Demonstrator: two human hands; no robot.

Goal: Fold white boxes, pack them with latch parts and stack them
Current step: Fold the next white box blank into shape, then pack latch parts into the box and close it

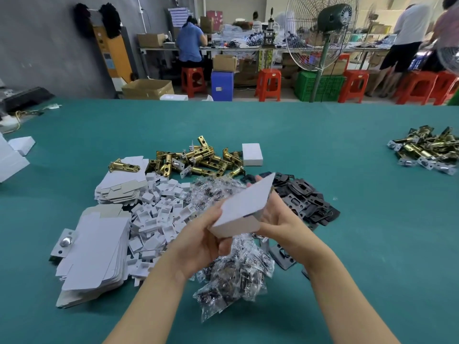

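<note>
Mid-frame, white box point(244, 207) clamped between left hand point(198, 240) and right hand point(275, 217), liable to crush if squeezed too hard.

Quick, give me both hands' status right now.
Left hand: grips the near end of the white box, held above the table.
Right hand: holds the same white box from its right side.

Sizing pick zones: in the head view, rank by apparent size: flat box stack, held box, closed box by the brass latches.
1. Flat box stack, though nearness inflates it.
2. Held box, also near.
3. Closed box, farther back; real size versus held box unsure.
</note>
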